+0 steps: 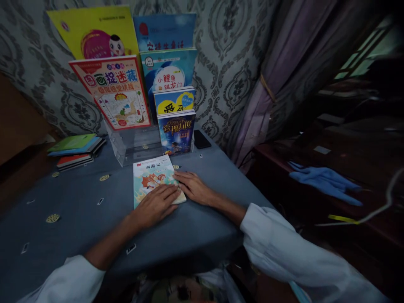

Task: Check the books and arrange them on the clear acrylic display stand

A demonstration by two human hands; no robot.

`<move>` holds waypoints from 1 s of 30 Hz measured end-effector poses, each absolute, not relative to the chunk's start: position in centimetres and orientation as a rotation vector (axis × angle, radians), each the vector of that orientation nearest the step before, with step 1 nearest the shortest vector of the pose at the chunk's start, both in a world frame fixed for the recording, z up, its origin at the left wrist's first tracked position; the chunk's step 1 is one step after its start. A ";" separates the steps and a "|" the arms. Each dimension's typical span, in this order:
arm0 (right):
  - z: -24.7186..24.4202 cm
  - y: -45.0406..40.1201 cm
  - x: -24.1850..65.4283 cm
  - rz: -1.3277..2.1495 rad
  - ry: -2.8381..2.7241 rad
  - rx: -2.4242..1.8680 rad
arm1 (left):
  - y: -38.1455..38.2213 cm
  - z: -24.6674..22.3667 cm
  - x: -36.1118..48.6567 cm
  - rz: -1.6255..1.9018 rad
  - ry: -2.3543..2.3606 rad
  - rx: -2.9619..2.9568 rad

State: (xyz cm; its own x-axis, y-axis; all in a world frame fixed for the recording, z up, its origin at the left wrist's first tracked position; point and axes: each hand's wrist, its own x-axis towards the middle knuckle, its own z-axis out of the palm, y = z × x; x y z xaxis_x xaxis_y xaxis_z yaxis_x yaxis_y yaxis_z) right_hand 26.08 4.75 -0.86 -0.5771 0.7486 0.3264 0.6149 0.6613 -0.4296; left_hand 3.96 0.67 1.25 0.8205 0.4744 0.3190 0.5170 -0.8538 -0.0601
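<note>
A thin book (154, 172) with a pale cover and an orange picture lies on the grey-blue tablecloth. Across its lower part rests my left hand (157, 205), flat with the fingers stretched out. My right hand (194, 187) lies at the book's right edge, fingers extended and their tips touching it near the left fingertips. Behind the book, a clear rack (132, 143) holds several upright books, among them a red-bordered one (118, 94) and a dark blue one (176, 132) at the front.
A stack of thin books (77, 147) lies left of the rack. A black phone (201, 139) is to its right. Patterned wallpaper and a purple curtain (259, 92) stand behind. At the right, a blue glove (325, 181) lies on a dark red surface.
</note>
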 end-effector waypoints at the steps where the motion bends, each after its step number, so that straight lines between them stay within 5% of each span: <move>1: -0.8 4.6 26.1 0.373 -2.398 -1.052 | 0.6 1.1 4.0 -0.451 -0.795 -2.825; 18: -0.6 2.8 27.2 0.504 -2.369 -1.012 | 0.4 1.0 4.3 -0.510 -0.910 -2.796; 28: 0.0 5.8 25.6 0.570 -2.385 -1.127 | 3.5 -0.6 -0.5 -0.772 -1.926 -2.432; 30: 0.3 7.0 24.2 0.591 -2.338 -1.234 | 4.2 -0.8 -0.7 -1.082 -2.223 -2.350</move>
